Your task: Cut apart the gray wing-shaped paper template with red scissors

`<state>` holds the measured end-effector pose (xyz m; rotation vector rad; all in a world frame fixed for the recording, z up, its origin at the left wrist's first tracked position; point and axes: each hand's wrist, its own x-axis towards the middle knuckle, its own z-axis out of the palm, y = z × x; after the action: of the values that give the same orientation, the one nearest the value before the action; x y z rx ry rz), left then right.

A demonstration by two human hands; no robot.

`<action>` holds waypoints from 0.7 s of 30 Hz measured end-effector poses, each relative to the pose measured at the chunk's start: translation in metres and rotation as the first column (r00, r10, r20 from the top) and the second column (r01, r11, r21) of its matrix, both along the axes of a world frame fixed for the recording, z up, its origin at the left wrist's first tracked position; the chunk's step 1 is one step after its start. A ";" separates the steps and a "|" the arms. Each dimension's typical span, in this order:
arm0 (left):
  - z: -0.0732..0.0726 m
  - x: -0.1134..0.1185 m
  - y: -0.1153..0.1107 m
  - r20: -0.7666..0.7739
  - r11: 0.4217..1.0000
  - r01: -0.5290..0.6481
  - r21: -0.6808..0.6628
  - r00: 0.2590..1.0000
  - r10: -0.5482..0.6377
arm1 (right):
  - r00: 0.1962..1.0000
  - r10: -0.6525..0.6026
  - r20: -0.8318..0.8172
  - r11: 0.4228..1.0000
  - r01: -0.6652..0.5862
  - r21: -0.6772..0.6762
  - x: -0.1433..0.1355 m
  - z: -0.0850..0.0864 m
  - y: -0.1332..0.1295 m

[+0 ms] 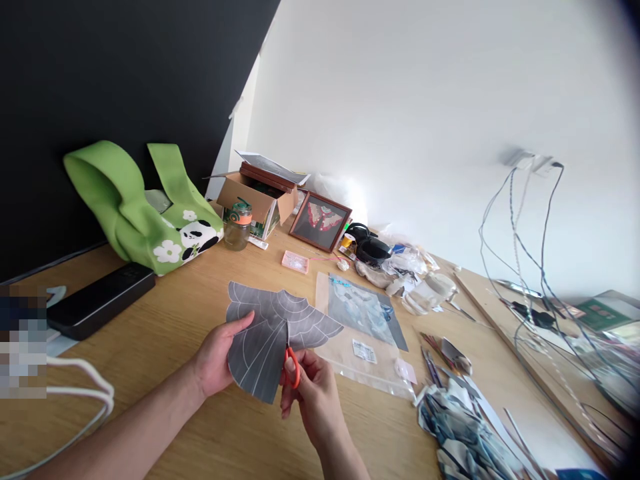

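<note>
A grey sheet (265, 333), cut in a winged, moth-like shape and marked with white lines, is held up over the wooden table. My left hand (220, 353) grips its left edge, thumb on top and the other fingers hidden beneath. In my right hand (315, 387) is a pair of scissors (295, 370) with orange-red handles. Their blades point away from me, at the slit between the lower body and the right wing. Whether the sheet is paper or fabric I cannot tell.
A green panda bag (165, 233), a black case (103, 300) and a glass jar (237, 230) stand on the left. Behind are a cardboard box (257, 203) and a framed butterfly (321, 221). A clear plastic bag (345, 340) and blue-grey fabric (460, 420) lie on the right.
</note>
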<state>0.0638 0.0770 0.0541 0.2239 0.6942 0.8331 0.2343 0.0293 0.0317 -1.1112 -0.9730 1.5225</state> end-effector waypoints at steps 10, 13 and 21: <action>-0.003 0.001 0.001 -0.019 1.000 -0.008 0.000 1.000 0.008 | 1.000 -0.010 -0.013 1.000 0.010 0.012 -0.002 0.001 0.000; -0.001 0.002 0.001 -0.023 1.000 -0.011 -0.017 1.000 0.011 | 1.000 -0.016 -0.020 1.000 0.017 0.010 -0.002 0.000 0.001; -0.002 0.002 -0.001 0.002 1.000 0.011 -0.020 1.000 -0.011 | 0.999 -0.022 -0.041 1.000 0.023 0.007 -0.002 -0.003 0.001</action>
<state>0.0661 0.0764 0.0519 0.2085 0.6984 0.8151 0.2324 0.0304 0.0291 -1.0784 -0.9353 1.5162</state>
